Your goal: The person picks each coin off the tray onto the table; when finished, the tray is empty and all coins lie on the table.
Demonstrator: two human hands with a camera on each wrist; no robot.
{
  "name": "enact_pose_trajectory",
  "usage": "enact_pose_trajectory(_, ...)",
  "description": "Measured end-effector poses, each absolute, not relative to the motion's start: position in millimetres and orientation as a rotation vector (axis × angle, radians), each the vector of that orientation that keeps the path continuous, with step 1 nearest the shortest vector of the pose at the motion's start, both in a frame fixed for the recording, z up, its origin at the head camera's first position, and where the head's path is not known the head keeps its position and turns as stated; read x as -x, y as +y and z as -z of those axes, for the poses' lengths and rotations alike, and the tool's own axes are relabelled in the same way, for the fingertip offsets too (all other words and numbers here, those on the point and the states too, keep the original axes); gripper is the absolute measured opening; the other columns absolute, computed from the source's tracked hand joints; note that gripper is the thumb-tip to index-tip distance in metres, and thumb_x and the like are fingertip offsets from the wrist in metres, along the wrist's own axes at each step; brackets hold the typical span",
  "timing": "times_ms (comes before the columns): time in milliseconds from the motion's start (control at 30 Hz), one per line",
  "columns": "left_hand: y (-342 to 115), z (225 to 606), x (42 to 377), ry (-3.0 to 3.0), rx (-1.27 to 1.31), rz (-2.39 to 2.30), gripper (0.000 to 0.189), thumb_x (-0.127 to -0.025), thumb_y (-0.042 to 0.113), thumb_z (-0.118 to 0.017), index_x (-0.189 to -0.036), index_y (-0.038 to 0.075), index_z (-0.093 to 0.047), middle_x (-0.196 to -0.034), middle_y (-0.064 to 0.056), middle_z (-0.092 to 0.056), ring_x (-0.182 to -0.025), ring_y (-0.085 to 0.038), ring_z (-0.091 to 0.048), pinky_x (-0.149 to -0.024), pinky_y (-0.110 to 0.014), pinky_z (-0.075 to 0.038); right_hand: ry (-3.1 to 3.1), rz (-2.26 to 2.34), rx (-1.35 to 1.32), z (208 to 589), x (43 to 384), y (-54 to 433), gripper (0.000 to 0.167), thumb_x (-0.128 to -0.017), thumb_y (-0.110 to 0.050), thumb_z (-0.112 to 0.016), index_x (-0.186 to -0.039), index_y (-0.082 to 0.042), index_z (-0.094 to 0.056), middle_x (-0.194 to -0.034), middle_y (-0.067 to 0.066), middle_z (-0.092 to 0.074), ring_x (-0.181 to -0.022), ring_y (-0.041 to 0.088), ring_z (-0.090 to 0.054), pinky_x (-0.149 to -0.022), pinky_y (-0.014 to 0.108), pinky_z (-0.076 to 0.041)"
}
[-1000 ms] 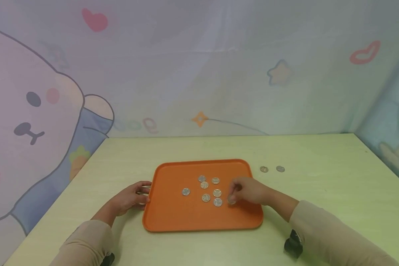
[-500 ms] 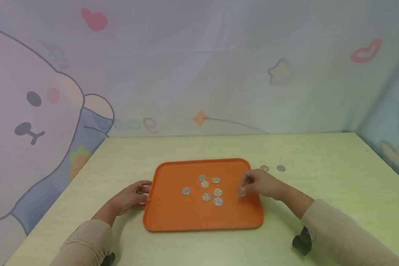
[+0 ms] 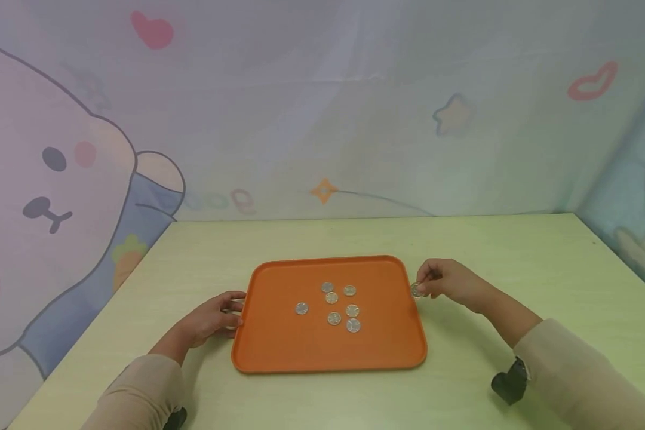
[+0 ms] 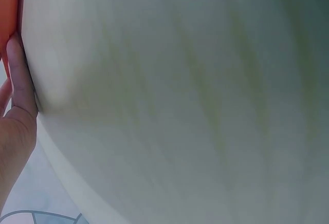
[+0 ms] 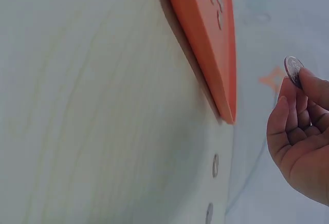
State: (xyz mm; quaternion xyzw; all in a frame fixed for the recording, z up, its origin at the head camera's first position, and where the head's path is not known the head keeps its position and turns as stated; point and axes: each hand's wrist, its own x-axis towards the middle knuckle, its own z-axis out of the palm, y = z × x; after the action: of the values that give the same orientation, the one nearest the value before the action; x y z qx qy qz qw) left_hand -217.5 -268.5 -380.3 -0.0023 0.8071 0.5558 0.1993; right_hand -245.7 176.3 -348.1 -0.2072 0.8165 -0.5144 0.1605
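My right hand (image 3: 454,282) pinches a silvery coin (image 5: 293,71) between thumb and fingertips, above the table just past the right rim of the orange tray (image 3: 279,352). In the right wrist view the coin stands on edge, clear of the table, and the other fingers curl in below it. Several coins lie flat on the tray, among them a single coin (image 3: 301,309) left of the cluster. At the tray's left edge my left hand (image 3: 209,319) rests with its fingers extended against the rim; the left wrist view has a straight finger (image 4: 21,75) along that edge.
Two more coins lie on the table right of the tray, a nearer coin (image 5: 215,165) and a farther coin (image 5: 209,213); my right hand hides them in the head view. A pale wood-grain table (image 3: 322,400) runs back to a printed cloth backdrop (image 3: 279,131).
My right hand has lifted the coin from the tray's right part and carried it right and away, over the rim, covering the two table coins. My left hand has stayed in place.
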Motion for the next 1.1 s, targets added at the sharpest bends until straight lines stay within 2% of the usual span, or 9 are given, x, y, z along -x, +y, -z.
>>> enact_pose_trajectory(167, -266.9, 378.4, 218.2, 2.268, 0.012, -1.542, 0.059, -0.077, -0.003, -0.053, -0.13, -0.002, -0.026, -0.114, -0.019, -0.039, -0.084, -0.02, -0.052, -0.072, -0.036, -0.047, 2.346, 1.488, 0.554, 349.0, 249.6, 193.4, 0.019, -0.082, -0.013, -0.057, -0.089, 0.002, -0.048, -0.089, 0.014, -0.055, -0.085, 0.031, -0.052, -0.073, 0.038, -0.042)
enact_pose_trajectory(400, -266.5, 379.4, 218.8, 2.27, 0.024, -1.539, 0.059, -0.077, -0.004, -0.054, -0.13, -0.003, -0.027, -0.113, -0.019, -0.039, -0.083, -0.02, -0.052, -0.071, -0.036, -0.047, 2.391, 1.471, 0.484, 349.3, 249.5, 213.7, 0.02, -0.083, -0.013, -0.055, -0.09, 0.003, -0.047, -0.08, 0.009, -0.055, -0.081, 0.032, -0.052, -0.073, 0.034, -0.043)
enact_pose_trajectory(500, -267.3, 380.6, 219.4, 2.266, 0.018, -1.542, 0.059, -0.077, -0.003, -0.054, -0.13, -0.003, -0.026, -0.113, -0.019, -0.038, -0.083, -0.02, -0.052, -0.071, -0.036, -0.047, 2.412, 1.463, 0.46, 349.1, 248.0, 222.3, 0.02, -0.084, -0.013, -0.055, -0.09, 0.005, -0.047, -0.091, 0.015, -0.056, -0.081, 0.025, -0.054, -0.073, 0.033, -0.044)
enact_pose_trajectory(600, -268.4, 382.3, 219.9, 2.26, 0.009, -1.552, 0.059, -0.077, -0.003, -0.054, -0.13, -0.003, -0.027, -0.113, -0.019, -0.038, -0.084, -0.02, -0.052, -0.071, -0.036, -0.047, 2.434, 1.458, 0.453, 350.3, 246.9, 231.6, 0.021, -0.084, -0.013, -0.053, -0.091, 0.006, -0.046, -0.094, 0.018, -0.053, -0.08, 0.018, -0.055, -0.072, 0.032, -0.044)
enact_pose_trajectory(667, -269.1, 383.6, 220.1, 2.255, -0.004, -1.554, 0.059, -0.078, -0.003, -0.054, -0.13, -0.003, -0.026, -0.113, -0.019, -0.038, -0.084, -0.021, -0.052, -0.071, -0.036, -0.047, 2.448, 1.46, 0.446, 351.4, 246.1, 237.9, 0.022, -0.084, -0.013, -0.053, -0.092, 0.006, -0.046, -0.094, 0.015, -0.054, -0.079, 0.017, -0.055, -0.072, 0.031, -0.044)
enact_pose_trajectory(800, -269.3, 384.7, 220.2, 2.252, -0.017, -1.557, 0.059, -0.077, -0.003, -0.054, -0.13, -0.003, -0.025, -0.112, -0.02, -0.038, -0.084, -0.021, -0.052, -0.071, -0.036, -0.047, 2.477, 1.46, 0.42, 354.6, 245.3, 251.8, 0.023, -0.084, -0.014, -0.055, -0.091, 0.006, -0.047, -0.083, 0.007, -0.055, -0.079, 0.021, -0.055, -0.073, 0.031, -0.044)
enact_pose_trajectory(1100, -270.4, 383.0, 218.0, 2.237, -0.048, -1.569, 0.06, -0.078, -0.003, -0.052, -0.13, -0.005, -0.023, -0.115, -0.021, -0.037, -0.085, -0.021, -0.052, -0.072, -0.036, -0.047, 2.565, 1.449, 0.358, 361.1, 247.0, 278.1, 0.027, -0.085, -0.016, -0.053, -0.094, 0.007, -0.045, -0.085, 0.005, -0.054, -0.079, 0.016, -0.055, -0.071, 0.025, -0.045)
